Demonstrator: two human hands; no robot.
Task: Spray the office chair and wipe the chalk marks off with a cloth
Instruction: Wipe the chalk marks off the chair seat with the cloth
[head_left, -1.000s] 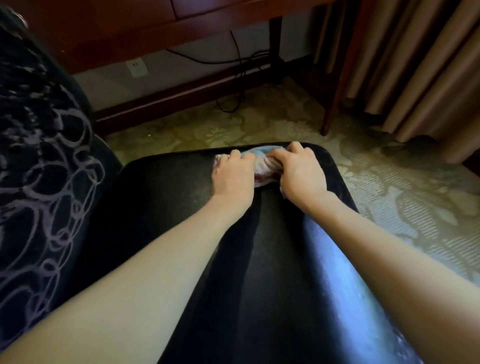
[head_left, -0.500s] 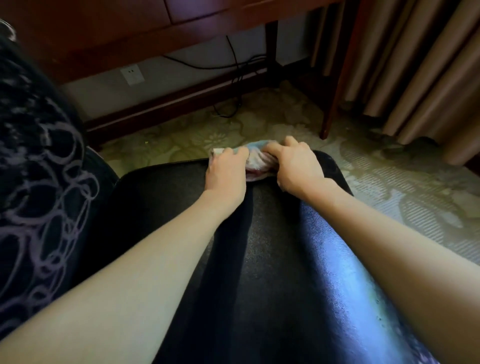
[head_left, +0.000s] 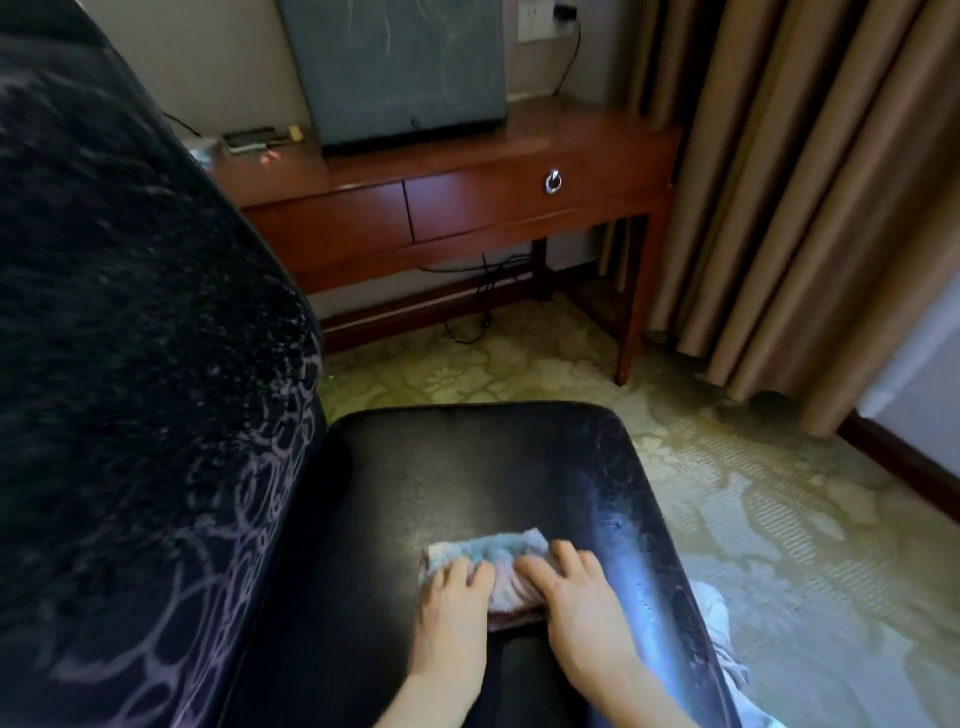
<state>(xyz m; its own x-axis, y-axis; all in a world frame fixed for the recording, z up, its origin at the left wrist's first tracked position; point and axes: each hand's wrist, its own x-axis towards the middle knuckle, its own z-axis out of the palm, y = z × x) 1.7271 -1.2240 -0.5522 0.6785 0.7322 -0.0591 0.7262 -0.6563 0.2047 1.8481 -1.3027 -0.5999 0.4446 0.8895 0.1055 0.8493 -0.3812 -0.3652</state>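
The office chair's black seat (head_left: 467, 467) fills the lower middle of the view. Its backrest (head_left: 130, 389) rises at the left, covered with looping white chalk marks. A bunched blue and pink cloth (head_left: 493, 556) lies on the seat near its middle. My left hand (head_left: 452, 608) presses on the cloth's left part. My right hand (head_left: 576, 597) presses on its right part. The fingers of both hands lie spread flat over the cloth. The seat's right side shines wet.
A red-brown wooden desk (head_left: 467, 208) with a ring-handled drawer stands beyond the chair, carrying a grey screen (head_left: 395, 67). Cables hang beneath it. Beige curtains (head_left: 805, 208) hang at the right. Patterned carpet (head_left: 779, 519) surrounds the seat.
Both hands have drawn the cloth back from the seat's far edge to its middle. The view has tilted up, so the desk top and screen now show.
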